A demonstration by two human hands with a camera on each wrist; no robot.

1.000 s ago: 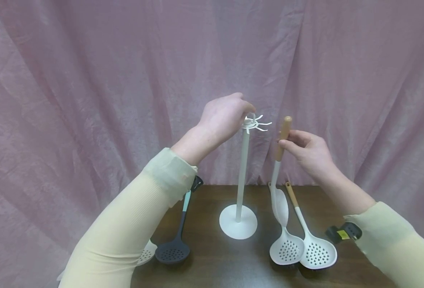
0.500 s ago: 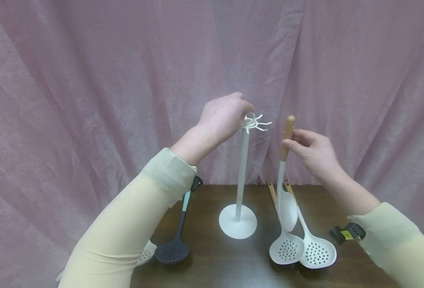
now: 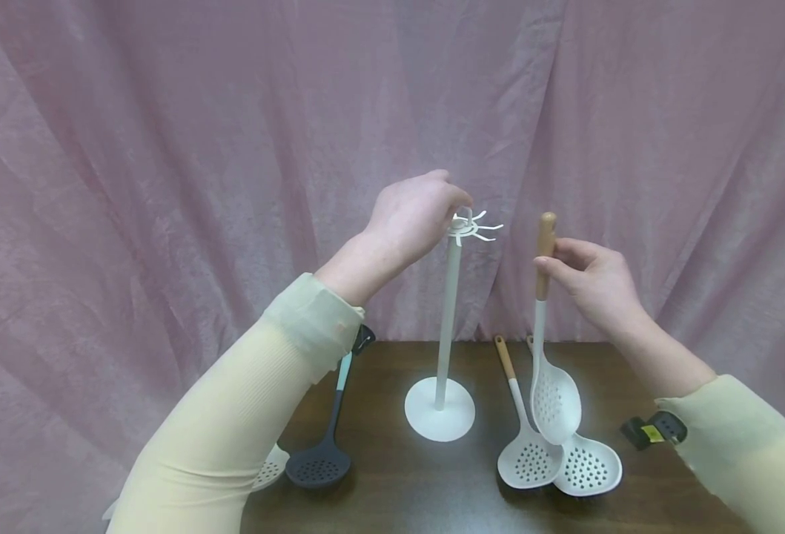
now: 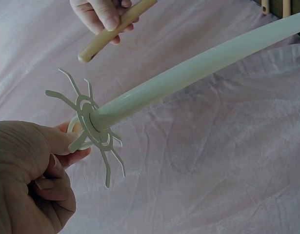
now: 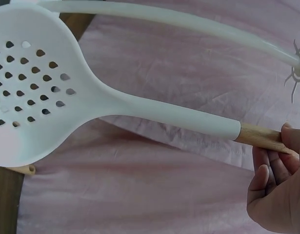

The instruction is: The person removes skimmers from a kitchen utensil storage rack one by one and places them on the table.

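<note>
White skimmer point(image 3: 268, 467) mostly behind left sleeve point(image 3: 232, 423)

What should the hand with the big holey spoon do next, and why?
Probably lift the white skimmer a little and carry its wooden handle end toward the hooks atop the stand. The right hand pinches the handle beside the stand, apart from the hooks and at about their height, while the left hand holds the stand's top.
</note>
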